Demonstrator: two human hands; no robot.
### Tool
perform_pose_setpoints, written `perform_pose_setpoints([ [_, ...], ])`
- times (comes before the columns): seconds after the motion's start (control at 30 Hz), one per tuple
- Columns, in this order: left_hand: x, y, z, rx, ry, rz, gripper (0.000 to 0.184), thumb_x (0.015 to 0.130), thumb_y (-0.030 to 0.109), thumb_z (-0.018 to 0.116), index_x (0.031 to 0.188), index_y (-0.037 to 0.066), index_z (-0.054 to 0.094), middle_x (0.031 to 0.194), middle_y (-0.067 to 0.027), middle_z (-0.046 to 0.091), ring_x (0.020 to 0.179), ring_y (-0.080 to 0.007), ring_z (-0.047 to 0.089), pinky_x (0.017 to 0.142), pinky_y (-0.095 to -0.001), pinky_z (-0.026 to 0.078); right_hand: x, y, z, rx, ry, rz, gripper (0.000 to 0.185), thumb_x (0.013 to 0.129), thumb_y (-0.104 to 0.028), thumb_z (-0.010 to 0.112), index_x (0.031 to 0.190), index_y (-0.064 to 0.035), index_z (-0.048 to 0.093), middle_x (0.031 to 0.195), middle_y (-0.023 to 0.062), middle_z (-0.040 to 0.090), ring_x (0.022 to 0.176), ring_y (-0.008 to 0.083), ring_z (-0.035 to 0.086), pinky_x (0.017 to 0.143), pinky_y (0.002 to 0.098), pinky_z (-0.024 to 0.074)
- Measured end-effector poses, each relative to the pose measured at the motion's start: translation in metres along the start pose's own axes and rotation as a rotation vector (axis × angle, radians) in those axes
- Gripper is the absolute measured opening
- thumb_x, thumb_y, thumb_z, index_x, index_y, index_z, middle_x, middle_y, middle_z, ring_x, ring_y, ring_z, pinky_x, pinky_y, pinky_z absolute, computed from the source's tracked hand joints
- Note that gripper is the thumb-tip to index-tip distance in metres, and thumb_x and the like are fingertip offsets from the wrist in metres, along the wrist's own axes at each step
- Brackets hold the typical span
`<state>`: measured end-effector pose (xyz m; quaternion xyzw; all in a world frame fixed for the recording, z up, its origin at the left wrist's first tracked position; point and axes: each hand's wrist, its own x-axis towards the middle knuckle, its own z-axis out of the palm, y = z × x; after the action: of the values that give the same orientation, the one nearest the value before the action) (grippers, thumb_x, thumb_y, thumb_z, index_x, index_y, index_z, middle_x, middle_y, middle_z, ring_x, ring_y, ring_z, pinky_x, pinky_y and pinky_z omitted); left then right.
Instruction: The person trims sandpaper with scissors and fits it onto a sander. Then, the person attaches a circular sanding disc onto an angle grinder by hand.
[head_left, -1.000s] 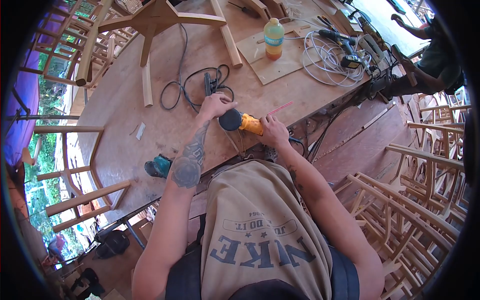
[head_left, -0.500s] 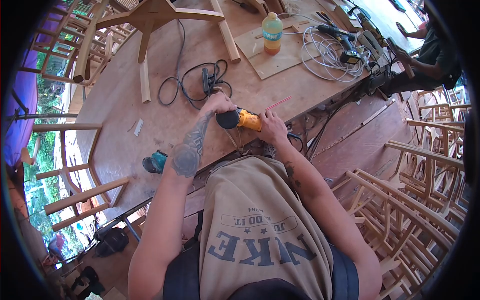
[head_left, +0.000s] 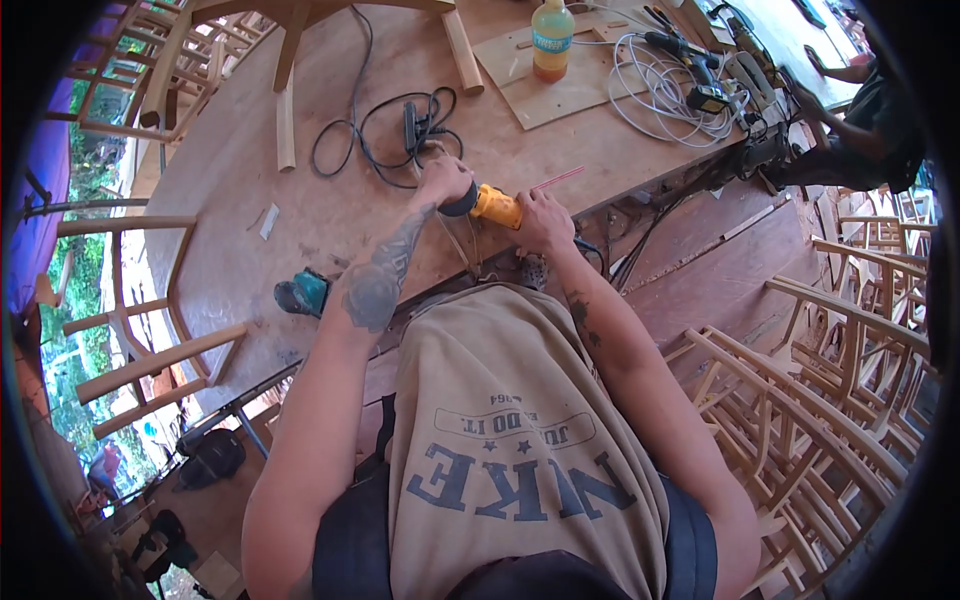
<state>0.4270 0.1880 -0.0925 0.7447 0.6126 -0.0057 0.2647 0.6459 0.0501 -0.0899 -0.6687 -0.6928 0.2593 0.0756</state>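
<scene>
My right hand [head_left: 545, 222] is wrapped round the body of a yellow disc sander [head_left: 497, 207], just above the near edge of the table. My left hand [head_left: 445, 182] is closed at the sander's round black pad [head_left: 462, 204], fingers curled over its upper side. The exact hold of the left fingertips is hidden. A black socket block [head_left: 410, 127] with looped dark cord lies just beyond my left hand. A thin red stick [head_left: 558, 179] lies near my right hand. To the left, a teal power tool [head_left: 303, 293] rests at the table edge.
The wooden table [head_left: 220, 290] carries a bottle of yellowish liquid [head_left: 552, 42], a coil of white cable [head_left: 650, 95] and a cordless drill [head_left: 690, 65]. Wooden chair frames [head_left: 150, 365] stand left, with more stacked frames [head_left: 800, 420] right. A co-worker [head_left: 870, 130] is at the upper right.
The sander's black pad has turned from facing up to more edge-on, and my left hand has come closer against it. The whole view has shifted slightly.
</scene>
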Motion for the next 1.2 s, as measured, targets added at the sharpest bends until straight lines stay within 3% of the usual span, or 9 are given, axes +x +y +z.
perform_pose_setpoints([
  [0.1, 0.002, -0.004, -0.019, -0.116, -0.188, 0.026, 0.045, 0.088, 0.051, 0.076, 0.115, 0.016, 0.084, 0.111, -0.0183, 0.08, 0.107, -0.035, 0.076, 0.096, -0.0437, 0.058, -0.001, -0.004, -0.002, 0.001, -0.017, 0.011, 0.055, 0.082, -0.043, 0.079, 0.126, -0.012, 0.066, 0.123, 0.0147, 0.066, 0.12, 0.0344, 0.066, 0.098, 0.0476, 0.0579],
  [0.2, -0.005, -0.005, -0.027, -0.332, -0.269, -0.036, 0.046, 0.088, 0.049, 0.078, 0.115, 0.012, 0.083, 0.113, -0.019, 0.079, 0.108, -0.034, 0.076, 0.097, -0.0427, 0.058, 0.001, -0.003, -0.001, -0.015, -0.014, -0.002, 0.055, 0.082, -0.043, 0.078, 0.126, -0.0122, 0.067, 0.122, 0.0144, 0.066, 0.12, 0.0344, 0.066, 0.098, 0.0479, 0.0581],
  [0.5, -0.013, 0.011, -0.007, -0.152, -0.038, 0.0, 0.043, 0.084, 0.037, 0.084, 0.113, 0.006, 0.078, 0.114, -0.0208, 0.078, 0.11, -0.0383, 0.074, 0.098, -0.0446, 0.057, 0.003, -0.003, -0.004, 0.011, -0.016, 0.008, 0.056, 0.082, -0.046, 0.078, 0.124, -0.0114, 0.068, 0.12, 0.0154, 0.067, 0.115, 0.0352, 0.069, 0.096, 0.0482, 0.0587],
  [0.63, -0.007, 0.007, -0.01, -0.153, -0.091, -0.006, 0.044, 0.085, 0.037, 0.083, 0.116, 0.006, 0.076, 0.115, -0.0212, 0.077, 0.114, -0.0368, 0.073, 0.101, -0.0446, 0.056, 0.004, -0.001, -0.002, 0.014, -0.012, 0.005, 0.055, 0.081, -0.045, 0.079, 0.123, -0.0111, 0.068, 0.12, 0.0154, 0.067, 0.114, 0.0354, 0.069, 0.096, 0.0483, 0.0587],
  [0.73, -0.004, -0.005, -0.01, -0.245, -0.164, 0.091, 0.059, 0.084, 0.041, 0.085, 0.127, 0.005, 0.071, 0.129, -0.025, 0.072, 0.121, -0.0374, 0.069, 0.105, -0.0448, 0.054, 0.007, 0.003, 0.0, 0.021, -0.026, 0.005, 0.055, 0.08, -0.043, 0.078, 0.123, -0.0112, 0.067, 0.12, 0.0153, 0.067, 0.115, 0.0354, 0.069, 0.096, 0.0484, 0.0586],
  [0.83, -0.031, 0.004, -0.001, -0.256, 0.289, 0.151, 0.085, 0.077, 0.046, 0.09, 0.143, 0.001, 0.06, 0.14, -0.0279, 0.061, 0.128, -0.041, 0.063, 0.11, -0.0461, 0.05, 0.008, 0.004, 0.001, 0.017, -0.015, -0.007, 0.053, 0.08, -0.04, 0.077, 0.124, -0.0114, 0.067, 0.121, 0.0151, 0.067, 0.114, 0.0355, 0.069, 0.096, 0.0482, 0.0585],
  [0.93, -0.042, 0.0, 0.023, -0.13, 0.403, 0.224, 0.084, 0.076, 0.039, 0.092, 0.139, -0.005, 0.058, 0.135, -0.0272, 0.063, 0.127, -0.0429, 0.061, 0.112, -0.0475, 0.048, 0.009, 0.002, -0.003, 0.039, -0.045, 0.025, 0.053, 0.081, -0.041, 0.077, 0.124, -0.0114, 0.067, 0.121, 0.0154, 0.068, 0.114, 0.0358, 0.07, 0.096, 0.0483, 0.0587],
  [1.03, -0.04, 0.008, 0.027, -0.1, 0.342, 0.146, 0.089, 0.078, 0.039, 0.091, 0.143, -0.009, 0.053, 0.142, -0.026, 0.061, 0.131, -0.0429, 0.06, 0.113, -0.0459, 0.047, 0.01, -0.001, -0.008, 0.031, -0.073, 0.032, 0.053, 0.081, -0.042, 0.076, 0.124, -0.011, 0.067, 0.12, 0.016, 0.068, 0.113, 0.0362, 0.07, 0.096, 0.0483, 0.059],
  [1.2, -0.042, 0.01, 0.028, -0.066, 0.423, 0.199, 0.087, 0.078, 0.037, 0.09, 0.143, -0.009, 0.054, 0.143, -0.0292, 0.059, 0.132, -0.0451, 0.058, 0.115, -0.0475, 0.046, 0.014, -0.001, -0.006, 0.003, -0.054, 0.011, 0.058, 0.081, -0.047, 0.078, 0.125, -0.0102, 0.066, 0.121, 0.0161, 0.068, 0.115, 0.0367, 0.07, 0.097, 0.0487, 0.0583],
])
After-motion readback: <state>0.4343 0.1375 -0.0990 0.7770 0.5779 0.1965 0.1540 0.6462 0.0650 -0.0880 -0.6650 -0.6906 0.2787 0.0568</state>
